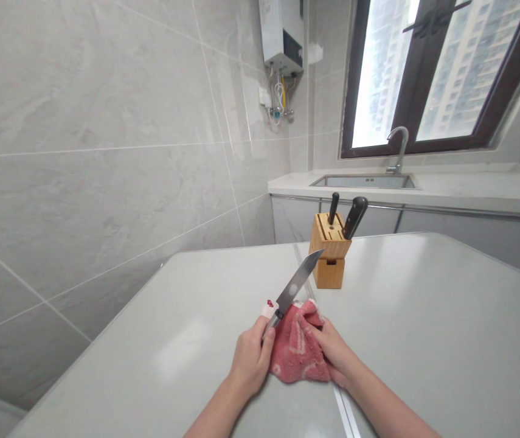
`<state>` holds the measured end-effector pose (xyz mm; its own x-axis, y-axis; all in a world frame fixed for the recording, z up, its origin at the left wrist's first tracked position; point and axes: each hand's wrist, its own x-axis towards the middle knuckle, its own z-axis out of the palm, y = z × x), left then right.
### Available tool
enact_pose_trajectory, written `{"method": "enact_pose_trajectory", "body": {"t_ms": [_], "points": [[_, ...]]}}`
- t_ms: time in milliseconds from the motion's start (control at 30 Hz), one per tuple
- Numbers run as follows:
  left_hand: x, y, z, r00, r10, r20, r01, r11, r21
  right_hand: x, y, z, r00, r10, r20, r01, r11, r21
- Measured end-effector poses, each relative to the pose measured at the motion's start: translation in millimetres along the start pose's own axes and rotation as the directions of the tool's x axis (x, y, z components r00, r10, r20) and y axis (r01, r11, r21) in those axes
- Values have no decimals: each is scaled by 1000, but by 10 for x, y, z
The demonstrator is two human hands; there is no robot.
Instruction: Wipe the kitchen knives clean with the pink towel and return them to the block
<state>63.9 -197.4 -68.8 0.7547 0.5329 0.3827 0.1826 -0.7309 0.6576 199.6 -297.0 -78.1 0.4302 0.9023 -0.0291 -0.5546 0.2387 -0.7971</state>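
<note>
My left hand (253, 354) is closed around the handle of a kitchen knife (297, 283), whose blade slants up and to the right with its tip in front of the knife block. My right hand (335, 353) grips a red cloth (297, 347) with pale markings, bunched just right of the knife handle. A white and red bit shows by my left fingertips; it may be a corner of the cloth. The wooden knife block (331, 271) stands beyond my hands, with two black-handled tools in its top.
Both hands are over a pale table (187, 340) with a seam down its middle. Behind it runs a counter (460, 185) with a sink (364, 180) and a faucet (399, 149) below a window. A tiled wall (104, 182) borders the left side, with a water heater (280, 36) higher up.
</note>
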Motion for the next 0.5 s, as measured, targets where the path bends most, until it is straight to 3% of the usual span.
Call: {"method": "enact_pose_trajectory", "body": {"t_ms": [500], "points": [[1,-11,9,999,-16,30,16,1000,-2,0,-29,34,1000,15,-24,-15,1000,-20]]}}
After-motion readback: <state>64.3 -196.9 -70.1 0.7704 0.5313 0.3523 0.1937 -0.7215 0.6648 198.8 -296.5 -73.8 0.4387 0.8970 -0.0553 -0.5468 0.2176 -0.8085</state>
